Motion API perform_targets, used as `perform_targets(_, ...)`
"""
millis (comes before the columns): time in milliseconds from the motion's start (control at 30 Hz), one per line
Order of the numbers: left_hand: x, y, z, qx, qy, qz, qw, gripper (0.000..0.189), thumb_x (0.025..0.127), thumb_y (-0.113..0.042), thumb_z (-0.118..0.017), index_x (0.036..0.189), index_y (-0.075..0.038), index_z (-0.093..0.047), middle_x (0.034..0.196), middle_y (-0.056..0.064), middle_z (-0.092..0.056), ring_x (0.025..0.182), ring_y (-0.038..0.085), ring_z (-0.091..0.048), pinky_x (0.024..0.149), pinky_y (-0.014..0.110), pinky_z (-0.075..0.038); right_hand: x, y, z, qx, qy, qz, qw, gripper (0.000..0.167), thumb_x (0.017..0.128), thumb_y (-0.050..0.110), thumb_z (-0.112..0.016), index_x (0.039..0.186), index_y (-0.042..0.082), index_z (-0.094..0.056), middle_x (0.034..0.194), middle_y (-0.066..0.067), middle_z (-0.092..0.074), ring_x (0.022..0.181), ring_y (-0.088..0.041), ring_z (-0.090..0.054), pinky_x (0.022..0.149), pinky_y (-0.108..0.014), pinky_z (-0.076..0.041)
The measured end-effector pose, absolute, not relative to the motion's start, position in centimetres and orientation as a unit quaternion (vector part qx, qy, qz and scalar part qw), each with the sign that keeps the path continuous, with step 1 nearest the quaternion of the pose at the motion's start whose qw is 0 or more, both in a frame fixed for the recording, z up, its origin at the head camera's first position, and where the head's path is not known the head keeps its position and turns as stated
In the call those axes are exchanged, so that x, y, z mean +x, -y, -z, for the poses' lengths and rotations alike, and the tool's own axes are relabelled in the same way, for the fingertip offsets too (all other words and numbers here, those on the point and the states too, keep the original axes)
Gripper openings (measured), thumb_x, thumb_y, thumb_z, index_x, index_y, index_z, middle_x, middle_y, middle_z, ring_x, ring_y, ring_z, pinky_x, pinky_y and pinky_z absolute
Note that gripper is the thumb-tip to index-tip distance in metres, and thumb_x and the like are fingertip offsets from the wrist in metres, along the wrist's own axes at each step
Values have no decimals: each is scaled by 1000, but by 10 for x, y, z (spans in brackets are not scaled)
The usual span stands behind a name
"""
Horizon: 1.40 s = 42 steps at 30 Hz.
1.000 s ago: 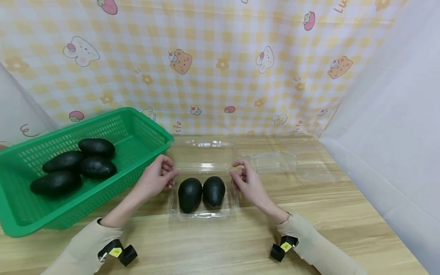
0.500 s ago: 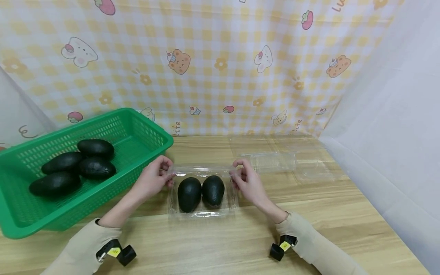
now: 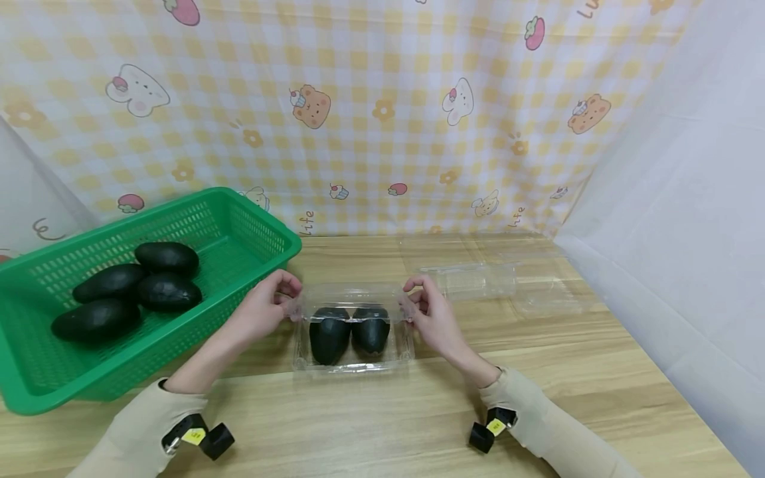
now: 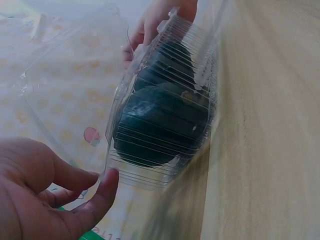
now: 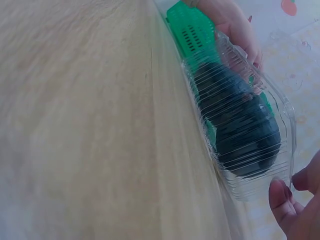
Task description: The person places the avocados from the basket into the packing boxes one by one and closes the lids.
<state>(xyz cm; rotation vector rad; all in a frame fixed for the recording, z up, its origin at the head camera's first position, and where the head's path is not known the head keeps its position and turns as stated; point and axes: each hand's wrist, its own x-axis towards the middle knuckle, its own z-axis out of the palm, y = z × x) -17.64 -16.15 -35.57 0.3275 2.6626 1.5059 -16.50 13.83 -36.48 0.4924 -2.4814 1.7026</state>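
Note:
A clear plastic clamshell container (image 3: 358, 367) sits on the table in front of the body. Inside its base are two dark avocados (image 3: 329, 344) lying side by side. The lid (image 3: 352, 292) stands tilted over the back part of them in the head view. My left hand (image 3: 270, 304) pinches the container's left side near the back, its rim between thumb (image 4: 85, 179) and finger. At the opposite side my right hand (image 3: 435, 320) pinches the rim the same way, thumb and fingertip (image 5: 280, 192) at the corner. Ribbed plastic walls partly veil the avocados in both wrist views.
A green basket (image 3: 221, 194) with several avocados (image 3: 167, 292) stands on the left, its right end close to my left hand. More clear plastic containers (image 3: 478, 282) lie open at the back right of the wooden table (image 3: 370, 425). A patterned curtain (image 3: 382, 146) hangs behind.
The lid, lying back behind the avocados a second ago, has swung up and forward over their back part. Both hands have stayed nearly in place at the container's sides.

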Motion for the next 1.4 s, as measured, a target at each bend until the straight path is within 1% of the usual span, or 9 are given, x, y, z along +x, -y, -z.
perform_targets(133,-176,163,353,100,-865,-489,40,15,101,1,-52,116,5,-53,111,20,-58,94,30,-60,76,37,-51,-174,-142,380,154,814,-558,52,15,100,-5,-55,115,-1,-52,82,-24,-62,61,-18,-55,52,-32,-50)
perform_targets(300,-175,164,351,89,-857,-505,49,17,105,-4,-47,118,5,-54,105,17,-59,84,24,-58,73,37,-52,-178,-146,388,147,816,-556,61,11,103,2,-51,112,6,-57,73,-10,-56,60,-15,-50,53,-24,-41)
perform_targets(433,-176,163,350,81,-847,-522,63,20,107,-8,-45,119,7,-54,103,17,-60,86,22,-61,76,35,-55,-180,-148,390,145,807,-570,55,11,105,9,-50,109,8,-60,78,-11,-59,66,-18,-55,61,-26,-49)
perform_targets(567,-175,164,348,87,-843,-525,79,21,106,-9,-49,120,8,-53,103,18,-61,88,23,-64,81,38,-57,-179,-149,388,156,799,-579,43,8,103,7,-53,107,3,-59,87,-16,-62,71,-20,-60,66,-26,-52)
perform_targets(733,-173,168,346,108,-845,-515,98,28,105,-9,-52,125,10,-49,105,18,-60,88,23,-63,81,41,-57,-178,-148,386,162,807,-567,39,9,99,2,-57,108,2,-58,82,-10,-61,67,-16,-57,61,-23,-47)
perform_targets(867,-173,173,345,120,-843,-508,132,37,105,-12,-51,132,13,-45,95,15,-63,81,23,-64,77,40,-57,-177,-150,386,144,815,-561,19,18,98,3,-56,116,2,-57,71,-5,-60,57,-15,-53,52,-23,-44)
perform_targets(1000,-174,176,344,144,-840,-499,158,34,105,-10,-50,128,15,-51,84,11,-62,74,23,-62,71,37,-58,-174,-153,383,128,826,-549,-12,25,100,7,-57,125,2,-57,66,-3,-59,51,-15,-52,46,-25,-45)
perform_targets(1133,-174,178,344,167,-829,-500,186,30,106,-9,-50,123,14,-54,85,11,-62,72,22,-62,67,36,-57,-172,-155,377,133,840,-525,-36,28,101,9,-57,126,-1,-60,66,-2,-61,51,-16,-55,47,-28,-49)
perform_targets(1400,-175,184,340,192,-812,-494,245,22,107,-12,-49,106,8,-59,82,11,-61,71,24,-62,65,32,-57,-173,-164,369,185,861,-464,-94,19,102,12,-55,100,-4,-66,59,-2,-60,45,-13,-52,44,-27,-45)
